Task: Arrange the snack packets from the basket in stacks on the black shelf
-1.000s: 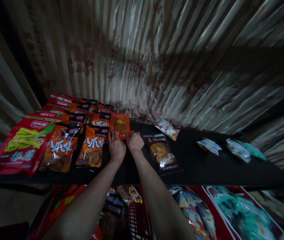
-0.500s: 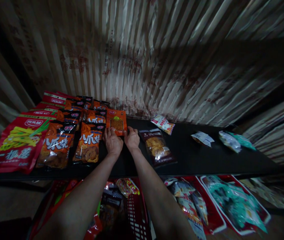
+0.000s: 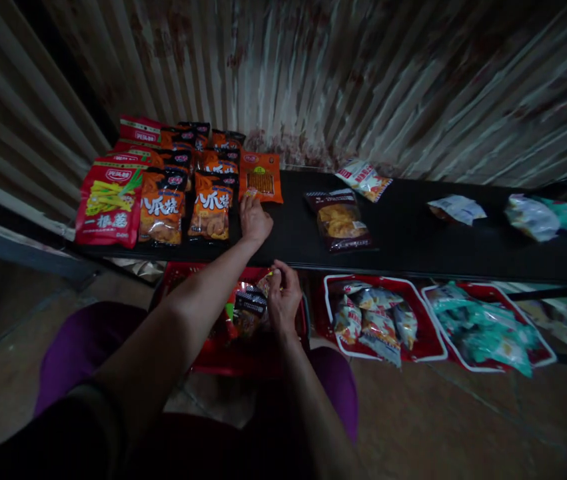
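On the black shelf [image 3: 288,237], a flat orange snack packet [image 3: 266,175] with a picture of brown sticks lies right of the orange-and-black snack bags [image 3: 212,208]. My left hand [image 3: 256,220] has its closed fingers at this packet's lower left edge; the fingertips are partly hidden. Below the shelf's front edge, my right hand [image 3: 284,293] is over a red basket [image 3: 243,360]. Its thumb and fingers pinch the yellow edge of a colourful snack packet [image 3: 264,285], mostly hidden behind the hand. Dark snack bags [image 3: 252,303] lie in the same basket.
Red snack bags [image 3: 108,207] stand at the shelf's left end. Farther right lie a brown chip bag [image 3: 339,221], a red-and-white packet [image 3: 364,179] and several pale packets [image 3: 458,209]. Below are red baskets with white-and-orange packets [image 3: 378,327] and green packets [image 3: 493,330].
My right hand has left the orange packet and dropped to the basket, taking hold of a colourful packet there. My left hand stays at the orange packet. The view has tilted down.
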Tool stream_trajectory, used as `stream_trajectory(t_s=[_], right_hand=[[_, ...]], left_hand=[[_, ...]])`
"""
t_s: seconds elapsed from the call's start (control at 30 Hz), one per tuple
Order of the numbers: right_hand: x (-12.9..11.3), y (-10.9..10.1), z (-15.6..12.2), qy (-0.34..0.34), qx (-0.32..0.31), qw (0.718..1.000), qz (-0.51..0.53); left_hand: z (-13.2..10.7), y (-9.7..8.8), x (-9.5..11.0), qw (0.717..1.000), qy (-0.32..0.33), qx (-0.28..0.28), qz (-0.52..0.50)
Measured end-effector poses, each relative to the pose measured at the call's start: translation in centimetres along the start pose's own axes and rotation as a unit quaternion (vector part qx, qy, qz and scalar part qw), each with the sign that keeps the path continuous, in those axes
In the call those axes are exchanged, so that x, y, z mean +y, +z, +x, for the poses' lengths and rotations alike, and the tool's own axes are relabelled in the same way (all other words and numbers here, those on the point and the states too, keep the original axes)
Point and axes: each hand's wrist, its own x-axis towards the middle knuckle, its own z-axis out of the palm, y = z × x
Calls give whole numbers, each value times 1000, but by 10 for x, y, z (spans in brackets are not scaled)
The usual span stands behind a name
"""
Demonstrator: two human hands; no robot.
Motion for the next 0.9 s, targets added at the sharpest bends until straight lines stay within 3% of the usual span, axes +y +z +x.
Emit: stream_trajectory(t_s=[0.17,0.3,0.43,0.53,0.63,0.7,0.73,0.8,0.9], right_hand=[[35,7,-34,89,-51,994,-39],[40,11,-59,113,-123,983,-80],[31,16,-73,68,-153,981,-93],[27,25,-77,12,-154,985,-82],[34,40,-83,-4,-194,977,-89],[44,51,-93,18,-261,956,-134],[50,57,-100,35,-300,939,-165],[63,68,-113,56,-364,907,-205],[84,86,-128,69,-402,885,-225]], left_hand=[[-44,-26,-4,999,13,-36,7],[-84,-55,-10,996,61,-68,-2],[-128,-85,-25,992,87,-73,-55],[-168,-103,-52,990,62,-91,-88],[-205,-111,-91,981,-103,-127,-102],[-225,-109,-119,936,-290,-153,-131],[-233,-107,-133,918,-343,-155,-126],[-245,-98,-156,886,-419,-158,-122],[-257,-77,-179,840,-503,-151,-137]])
